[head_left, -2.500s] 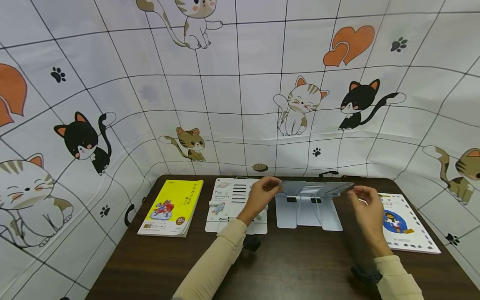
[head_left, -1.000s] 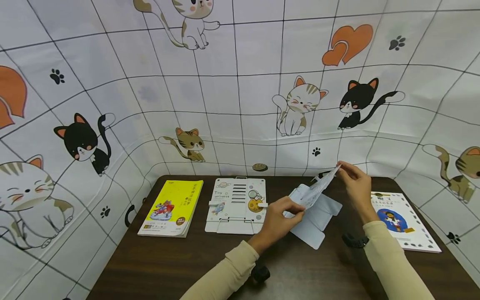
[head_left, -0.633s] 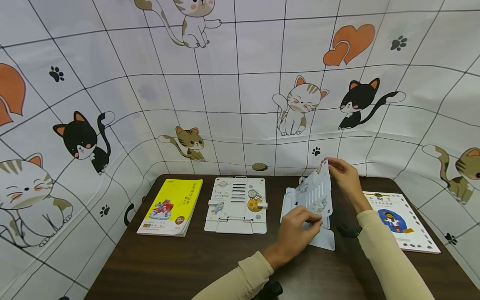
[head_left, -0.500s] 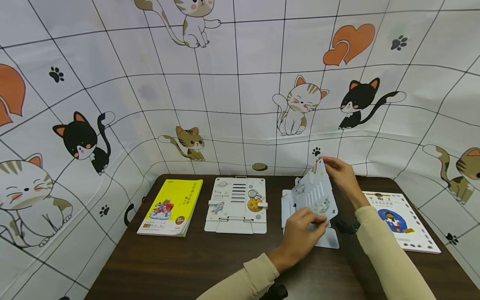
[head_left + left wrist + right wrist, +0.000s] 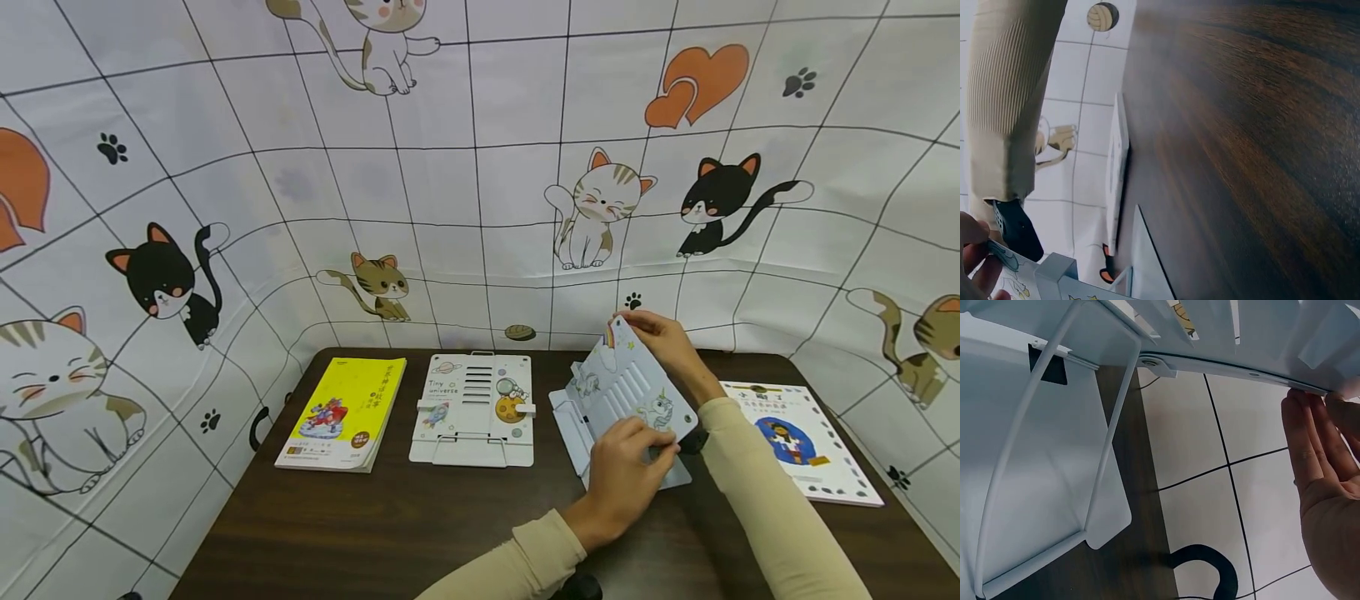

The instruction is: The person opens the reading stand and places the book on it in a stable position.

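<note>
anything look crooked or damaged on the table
Only the unicorn stand looks askew: it is turned at an angle, while the Tiny universe stand lies flat and square to the table. The left hand and right hand hold the turned one, likely explaining it. No damage shows.

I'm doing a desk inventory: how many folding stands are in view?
2. One white stand lies flat beside the yellow book; an opened stand is held, panel tilted up, by the left hand and right hand. No others show.
</note>
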{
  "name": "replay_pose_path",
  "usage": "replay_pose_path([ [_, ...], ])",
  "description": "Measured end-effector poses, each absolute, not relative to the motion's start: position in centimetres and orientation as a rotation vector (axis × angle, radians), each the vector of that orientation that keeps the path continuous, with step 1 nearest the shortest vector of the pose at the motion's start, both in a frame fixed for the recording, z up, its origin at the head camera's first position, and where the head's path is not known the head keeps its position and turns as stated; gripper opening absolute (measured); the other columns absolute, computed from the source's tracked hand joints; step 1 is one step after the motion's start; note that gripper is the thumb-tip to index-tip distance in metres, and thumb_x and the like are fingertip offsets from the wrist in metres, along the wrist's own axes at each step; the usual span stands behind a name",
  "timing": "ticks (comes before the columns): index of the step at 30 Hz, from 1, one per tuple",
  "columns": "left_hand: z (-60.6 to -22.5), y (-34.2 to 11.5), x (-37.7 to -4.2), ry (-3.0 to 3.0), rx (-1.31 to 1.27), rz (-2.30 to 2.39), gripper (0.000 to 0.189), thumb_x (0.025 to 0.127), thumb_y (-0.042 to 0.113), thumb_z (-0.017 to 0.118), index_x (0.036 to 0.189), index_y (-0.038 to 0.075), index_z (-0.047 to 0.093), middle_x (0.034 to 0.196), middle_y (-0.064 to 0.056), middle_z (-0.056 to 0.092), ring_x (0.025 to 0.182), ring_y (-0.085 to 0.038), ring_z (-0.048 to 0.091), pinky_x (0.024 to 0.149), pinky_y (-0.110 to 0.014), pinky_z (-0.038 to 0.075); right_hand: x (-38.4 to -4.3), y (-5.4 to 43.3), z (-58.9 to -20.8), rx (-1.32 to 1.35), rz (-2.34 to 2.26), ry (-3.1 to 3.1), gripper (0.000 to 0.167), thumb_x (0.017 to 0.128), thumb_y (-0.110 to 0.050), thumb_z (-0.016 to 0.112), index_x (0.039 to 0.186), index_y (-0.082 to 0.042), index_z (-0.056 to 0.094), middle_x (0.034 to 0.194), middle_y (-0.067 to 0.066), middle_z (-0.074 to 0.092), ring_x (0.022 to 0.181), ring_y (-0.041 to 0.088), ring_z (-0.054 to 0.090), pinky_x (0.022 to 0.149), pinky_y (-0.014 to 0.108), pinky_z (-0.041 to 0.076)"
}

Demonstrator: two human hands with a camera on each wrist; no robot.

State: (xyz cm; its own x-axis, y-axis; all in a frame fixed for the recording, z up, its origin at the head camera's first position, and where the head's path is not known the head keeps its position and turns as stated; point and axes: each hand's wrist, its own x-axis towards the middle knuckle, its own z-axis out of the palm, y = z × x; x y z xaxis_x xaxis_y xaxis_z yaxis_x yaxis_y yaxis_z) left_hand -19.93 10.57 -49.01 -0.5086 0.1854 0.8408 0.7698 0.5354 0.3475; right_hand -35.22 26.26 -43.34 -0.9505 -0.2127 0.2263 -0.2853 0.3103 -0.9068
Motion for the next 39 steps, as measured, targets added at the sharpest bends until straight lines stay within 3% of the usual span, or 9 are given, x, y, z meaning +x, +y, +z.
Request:
replay_pose_path([
  [6, -48.3, 10.0, -20.1, -2.083, -0.778, -1.024, 0.009, 0.093, 0.02, 0.085, 0.101, 0.019, 0.085, 0.086, 0.009, 0.074, 0.076, -0.004, 0.067, 0.073, -0.013, 0.048, -34.6, 26.8, -43.1, 0.461, 1.672, -2.528, 0.049, 0.114, -0.023, 0.054, 0.157, -0.002, 0.05, 0.148, 0.027, 0.062, 0.1, -0.013, 0.065, 0.082, 0.013, 0.056],
  [10, -46.8, 8.6, -21.2, -2.095, -0.762, -1.138, 0.011, 0.095, 0.014, 0.08, 0.105, 0.015, 0.082, 0.088, 0.004, 0.075, 0.081, -0.006, 0.07, 0.078, -0.014, 0.05, -33.7, 27.7, -43.1, 0.467, 1.622, -2.443, 0.047, 0.114, -0.019, 0.052, 0.155, 0.004, 0.049, 0.141, 0.032, 0.064, 0.101, -0.016, 0.064, 0.088, 0.01, 0.055],
  [12, -46.4, 7.9, -22.3, -2.08, -0.735, -1.207, 0.011, 0.095, 0.009, 0.078, 0.106, 0.012, 0.079, 0.089, 0.001, 0.075, 0.081, -0.007, 0.071, 0.079, -0.013, 0.052, -32.9, 28.3, -43.3, 0.442, 1.662, -2.382, 0.046, 0.113, -0.018, 0.054, 0.151, 0.008, 0.052, 0.13, 0.023, 0.072, 0.1, -0.012, 0.068, 0.088, 0.011, 0.056],
  [14, -46.0, 7.3, -23.5, -2.085, -0.71, -1.285, 0.009, 0.096, 0.007, 0.077, 0.105, 0.01, 0.077, 0.09, -0.001, 0.074, 0.081, -0.009, 0.071, 0.078, -0.013, 0.054, -31.7, 28.7, -43.7, 0.387, 1.674, -2.351, 0.045, 0.112, -0.02, 0.056, 0.146, 0.01, 0.055, 0.118, 0.004, 0.078, 0.097, -0.008, 0.072, 0.086, 0.012, 0.057],
  [16, -45.7, 6.7, -24.8, -2.107, -0.692, -1.355, 0.006, 0.098, 0.008, 0.076, 0.104, 0.009, 0.077, 0.093, -0.003, 0.076, 0.083, -0.008, 0.071, 0.077, -0.012, 0.055, -30.5, 29.0, -44.1, 0.336, 1.675, -2.328, 0.043, 0.111, -0.021, 0.059, 0.139, 0.012, 0.058, 0.106, -0.013, 0.076, 0.092, -0.006, 0.073, 0.083, 0.013, 0.058],
  [18, -45.5, 6.2, -26.0, -2.145, -0.669, -1.419, 0.005, 0.099, 0.01, 0.076, 0.104, 0.008, 0.078, 0.096, -0.004, 0.077, 0.085, -0.007, 0.071, 0.076, -0.011, 0.055, -29.3, 29.3, -44.4, 0.305, 1.674, -2.308, 0.041, 0.111, -0.022, 0.059, 0.133, 0.012, 0.059, 0.099, -0.021, 0.073, 0.089, -0.005, 0.072, 0.08, 0.014, 0.059],
  [27, -44.5, 4.5, -30.2, -2.305, -0.566, -1.637, 0.023, 0.107, 0.017, 0.065, 0.121, 0.005, 0.079, 0.105, -0.008, 0.081, 0.094, -0.013, 0.076, 0.076, -0.018, 0.056, -23.3, 29.4, -45.2, 0.139, 1.64, -2.266, 0.032, 0.111, -0.023, 0.06, 0.121, 0.007, 0.063, 0.093, -0.021, 0.072, 0.088, -0.005, 0.069, 0.08, 0.011, 0.055],
  [33, -43.9, 4.3, -31.9, -2.494, -0.456, -1.679, 0.029, 0.111, 0.027, 0.059, 0.124, 0.01, 0.079, 0.108, -0.004, 0.08, 0.098, -0.013, 0.073, 0.073, -0.022, 0.054, -20.2, 28.7, -45.9, 0.173, 1.719, -2.182, 0.027, 0.113, -0.018, 0.054, 0.117, 0.007, 0.065, 0.097, -0.017, 0.072, 0.086, 0.001, 0.069, 0.079, 0.012, 0.055],
  [39, -44.1, 4.8, -32.9, -2.603, -0.505, -1.687, 0.032, 0.112, 0.02, 0.058, 0.137, 0.007, 0.072, 0.127, -0.009, 0.076, 0.115, -0.021, 0.073, 0.092, -0.027, 0.058, -18.3, 27.9, -46.9, 0.304, 1.913, -2.034, 0.013, 0.111, -0.004, 0.052, 0.115, 0.001, 0.064, 0.089, -0.004, 0.074, 0.076, 0.013, 0.073, 0.079, 0.019, 0.058],
])
